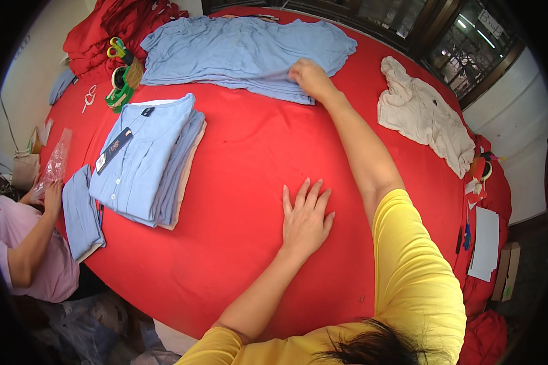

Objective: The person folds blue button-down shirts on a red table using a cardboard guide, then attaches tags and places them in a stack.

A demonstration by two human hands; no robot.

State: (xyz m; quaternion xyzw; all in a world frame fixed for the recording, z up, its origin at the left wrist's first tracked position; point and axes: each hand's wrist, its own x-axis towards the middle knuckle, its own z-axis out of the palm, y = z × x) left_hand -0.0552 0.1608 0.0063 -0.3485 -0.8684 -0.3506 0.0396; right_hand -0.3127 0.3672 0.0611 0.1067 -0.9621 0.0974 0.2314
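My right hand reaches across the table to the near edge of a flat layer of light blue garments. Its fingers are curled closed on the cloth there; the fingertips are partly hidden. Palm down on the red tablecloth, my left hand lies with its fingers spread and nothing in it. To its left stands a neat stack of folded light blue buttoned shirts, the top one carrying a dark hang tag.
At left, a co-worker's hands hold a clear plastic bag beside a folded blue garment. A green tape dispenser with scissors stands near a red cloth heap. At right are a cream garment and white paper.
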